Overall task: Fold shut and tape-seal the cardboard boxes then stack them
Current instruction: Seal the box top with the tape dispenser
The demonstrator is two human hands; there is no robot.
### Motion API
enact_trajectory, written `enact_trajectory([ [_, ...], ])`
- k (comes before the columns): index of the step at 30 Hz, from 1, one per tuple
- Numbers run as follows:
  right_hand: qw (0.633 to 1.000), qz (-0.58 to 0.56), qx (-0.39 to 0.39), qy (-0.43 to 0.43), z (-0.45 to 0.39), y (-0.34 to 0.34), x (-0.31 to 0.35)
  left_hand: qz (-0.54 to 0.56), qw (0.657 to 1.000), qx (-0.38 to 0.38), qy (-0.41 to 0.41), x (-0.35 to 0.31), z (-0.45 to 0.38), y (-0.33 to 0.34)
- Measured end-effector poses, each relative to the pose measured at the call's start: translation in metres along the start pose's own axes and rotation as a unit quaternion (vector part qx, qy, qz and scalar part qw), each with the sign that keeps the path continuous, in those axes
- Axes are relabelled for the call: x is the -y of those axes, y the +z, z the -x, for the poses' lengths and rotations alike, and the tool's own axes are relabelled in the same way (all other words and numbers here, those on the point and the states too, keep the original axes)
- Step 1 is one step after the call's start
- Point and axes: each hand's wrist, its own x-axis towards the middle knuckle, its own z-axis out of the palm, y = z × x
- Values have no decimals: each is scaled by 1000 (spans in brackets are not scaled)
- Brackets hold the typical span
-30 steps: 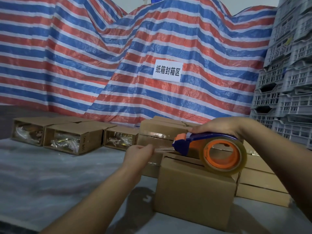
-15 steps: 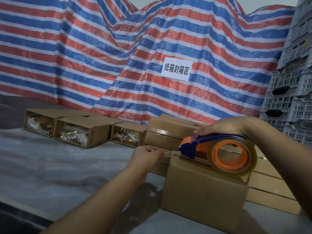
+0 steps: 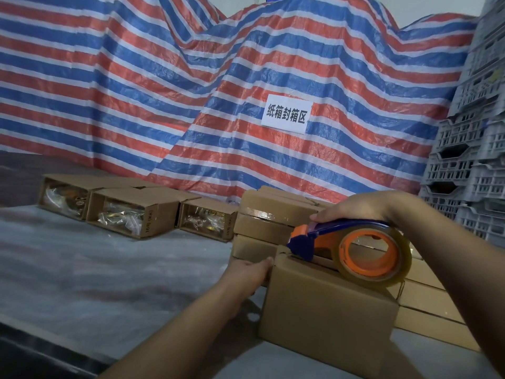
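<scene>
My right hand (image 3: 352,207) grips the dispenser (image 3: 347,247), nose on the box (image 3: 328,305) top at its left end; box sits on the worktop (image 3: 109,269) w/ my left hand (image 3: 250,270) pressing flat on its end. Risk: if the flaps spring up, tape wrinkles or misses the seam; weak bracing lets the box skid.

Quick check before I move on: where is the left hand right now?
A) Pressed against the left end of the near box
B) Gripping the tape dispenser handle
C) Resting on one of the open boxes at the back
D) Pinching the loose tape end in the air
A: the left hand lies with its fingers against the left end face of the near box, while the right hand holds the tape dispenser on the box top.
</scene>
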Motion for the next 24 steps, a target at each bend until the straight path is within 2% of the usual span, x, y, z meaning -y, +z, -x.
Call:
enact_trajectory([
  [3, 1000, -3, 7, -5, 0, 0, 0, -108, 993, 14, 40, 6, -3, -6],
  [5, 1000, -3, 6, -2, -1, -1, 0, -167, 981, -56, 75, 3, -6, -13],
  [7, 1000, -2, -6, 7, -1, -1, -1, -140, 978, -101, 120, -9, -8, -19],
  [9, 1000, -1, -1, 5, -2, 0, -2, -120, 980, -80, 136, -27, -6, -16],
  [12, 1000, -15, 15, 6, 0, 0, 0, -139, 984, -10, 108, -46, -4, -3],
  [15, 999, -21, -20, 28, -2, 0, 0, -133, 988, 20, 70, -47, -7, 3],
  [18, 999, -10, -33, 39, -6, 0, -3, -123, 990, 29, 60, -43, -8, 4],
  [21, 999, -4, 14, 30, -3, -1, 2, -173, 982, 15, 77, -47, -8, 3],
  [24, 999, 13, 16, 35, 2, -7, 8, -221, 972, -1, 81, -52, -7, 2],
])
